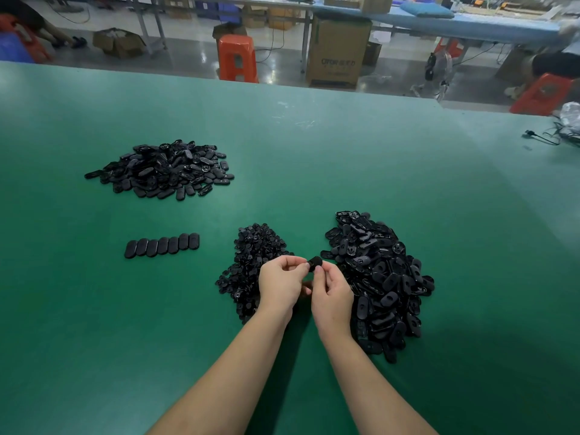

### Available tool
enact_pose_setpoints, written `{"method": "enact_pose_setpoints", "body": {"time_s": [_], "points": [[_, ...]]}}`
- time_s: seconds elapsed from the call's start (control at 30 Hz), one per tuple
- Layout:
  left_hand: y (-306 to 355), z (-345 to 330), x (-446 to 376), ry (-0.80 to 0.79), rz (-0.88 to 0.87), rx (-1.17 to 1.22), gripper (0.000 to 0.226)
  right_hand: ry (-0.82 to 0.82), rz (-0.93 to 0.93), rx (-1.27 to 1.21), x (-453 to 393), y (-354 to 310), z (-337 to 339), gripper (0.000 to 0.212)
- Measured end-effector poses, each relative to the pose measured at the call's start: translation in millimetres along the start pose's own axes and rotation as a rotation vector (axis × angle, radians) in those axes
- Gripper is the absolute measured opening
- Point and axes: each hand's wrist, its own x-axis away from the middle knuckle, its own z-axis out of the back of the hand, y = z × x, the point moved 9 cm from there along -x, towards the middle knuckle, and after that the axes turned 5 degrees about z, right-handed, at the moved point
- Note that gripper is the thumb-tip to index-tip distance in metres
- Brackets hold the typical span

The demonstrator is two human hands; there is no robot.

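Forearms enter from the near edge; both hands meet near centre over the table (pixel 314 146). Left hand (pixel 281 282) and right hand (pixel 332 291) each pinch the same small black part (pixel 314 264) between thumb and fingertips, other fingers loosely curled. I see the part held off the surface, between the mid pile (pixel 251 259) and the right pile (pixel 379 284). I read it as fitting a small insert into an oval shell; too small to tell whether it's seated. Progress, my estimate: the far pile (pixel 166 167) at left looks like finished pieces, plus a row (pixel 161 245) of seven ovals laid edge to edge nearer me. Left to do: the right pile of shells is the biggest heap and the mid pile of inserts is still large, so half done at best, likely less. Containers: none on the table, all stock lies loose in heaps. On the floor past the far edge sits an open carton (pixel 117 42) with something pale inside, can't tell what, and a tall box (pixel 337 51), contents hidden.
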Motion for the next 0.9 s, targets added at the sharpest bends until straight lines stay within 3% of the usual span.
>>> {"method": "enact_pose_setpoints", "body": {"time_s": [0.37, 0.57, 0.67, 0.77, 0.9], "points": [[0.6, -2.9, 2.8, -0.011, 0.018, -0.007, 0.004, -0.014, 0.004, -0.006, -0.7, 3.0, -2.4, 0.03], [15.0, 1.7, -0.9, 0.037, -0.125, -0.232, 0.008, -0.04, -0.03, -0.039, -0.5, 6.1, -2.5, 0.019], [20.9, -2.4, 0.9, 0.026, -0.184, -0.364, 0.022, -0.042, -0.06, -0.045, -0.6, 10.5, -2.4, 0.015], [27.2, -5.8, 3.4, 0.005, -0.244, -0.462, 0.005, -0.042, -0.072, -0.053, -0.6, 12.2, -2.2, 0.013], [31.0, -4.3, 4.6, -0.007, -0.281, -0.49, 0.009, -0.057, -0.038, -0.024, -1.2, 10.0, -4.1, 0.018]]}}
